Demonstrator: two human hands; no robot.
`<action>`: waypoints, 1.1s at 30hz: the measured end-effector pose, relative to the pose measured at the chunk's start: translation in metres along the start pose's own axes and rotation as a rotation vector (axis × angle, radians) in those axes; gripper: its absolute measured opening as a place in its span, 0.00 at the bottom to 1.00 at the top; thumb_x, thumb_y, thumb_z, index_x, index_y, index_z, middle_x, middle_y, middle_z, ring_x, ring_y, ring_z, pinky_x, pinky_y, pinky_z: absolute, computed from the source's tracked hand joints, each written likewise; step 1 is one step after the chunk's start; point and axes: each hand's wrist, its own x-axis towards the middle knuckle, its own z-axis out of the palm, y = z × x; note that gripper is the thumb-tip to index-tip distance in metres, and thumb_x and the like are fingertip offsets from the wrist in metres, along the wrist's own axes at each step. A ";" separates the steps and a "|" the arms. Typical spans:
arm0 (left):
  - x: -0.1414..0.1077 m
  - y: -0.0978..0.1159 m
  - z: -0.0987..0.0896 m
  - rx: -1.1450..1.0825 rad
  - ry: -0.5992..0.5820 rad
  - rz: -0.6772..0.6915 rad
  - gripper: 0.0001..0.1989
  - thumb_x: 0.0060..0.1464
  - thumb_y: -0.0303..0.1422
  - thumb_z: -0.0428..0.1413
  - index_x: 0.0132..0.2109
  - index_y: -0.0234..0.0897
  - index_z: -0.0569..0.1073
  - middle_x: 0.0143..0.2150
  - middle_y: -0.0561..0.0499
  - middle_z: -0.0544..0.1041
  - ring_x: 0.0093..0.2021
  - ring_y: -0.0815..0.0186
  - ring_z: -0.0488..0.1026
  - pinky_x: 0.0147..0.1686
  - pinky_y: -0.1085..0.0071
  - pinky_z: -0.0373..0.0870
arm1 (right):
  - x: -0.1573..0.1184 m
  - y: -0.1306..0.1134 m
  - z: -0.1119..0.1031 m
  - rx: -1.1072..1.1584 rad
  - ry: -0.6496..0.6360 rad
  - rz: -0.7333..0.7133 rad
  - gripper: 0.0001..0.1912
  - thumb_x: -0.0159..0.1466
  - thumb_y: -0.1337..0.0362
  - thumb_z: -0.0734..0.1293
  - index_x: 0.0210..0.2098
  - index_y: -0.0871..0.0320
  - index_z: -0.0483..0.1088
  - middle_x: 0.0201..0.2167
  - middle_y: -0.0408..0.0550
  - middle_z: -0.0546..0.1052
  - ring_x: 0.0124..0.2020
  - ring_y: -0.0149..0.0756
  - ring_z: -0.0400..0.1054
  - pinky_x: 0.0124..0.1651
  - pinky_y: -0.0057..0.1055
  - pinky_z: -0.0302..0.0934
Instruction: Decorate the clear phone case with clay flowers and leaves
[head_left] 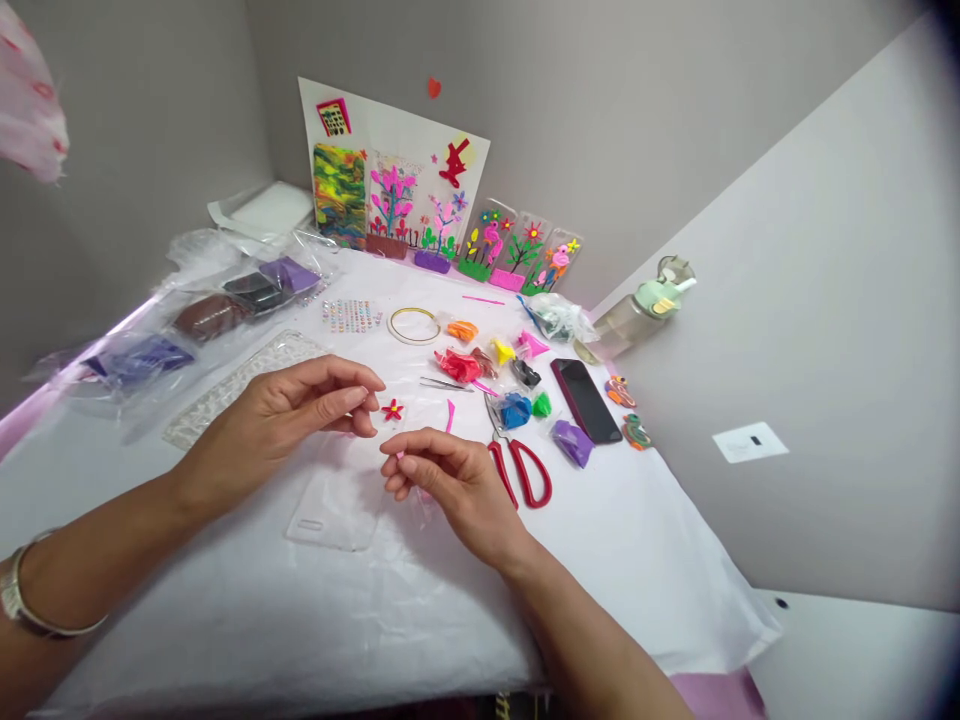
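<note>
My right hand (450,480) pinches a small pink piece of clay (400,456) between thumb and fingers. Opposite it, my left hand (300,405) is held up with its thumb and fingertips pressed together; anything between them is hidden. Beneath both hands lies a clear phone case (330,520), partly covered from view. A small red flower with a yellow centre (391,410) shows between the hands, toward the case's far end. Just beyond my right hand is a thin pink clay strip (451,415).
Red-handled scissors (532,475), tweezers (446,383), a blue clay packet (515,410) and a dark phone (586,400) lie to the right. A bangle (414,325) and gem sheet (352,316) sit farther back. Decorated cases (487,240) lean on the wall, near a bottle (637,310).
</note>
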 end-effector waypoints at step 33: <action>0.012 0.007 -0.015 -0.258 0.207 -0.033 0.15 0.55 0.48 0.75 0.37 0.43 0.86 0.37 0.55 0.80 0.35 0.67 0.77 0.41 0.70 0.81 | 0.037 -0.013 0.044 -0.126 0.127 0.001 0.12 0.60 0.55 0.82 0.35 0.55 0.81 0.29 0.40 0.79 0.29 0.30 0.72 0.37 0.29 0.69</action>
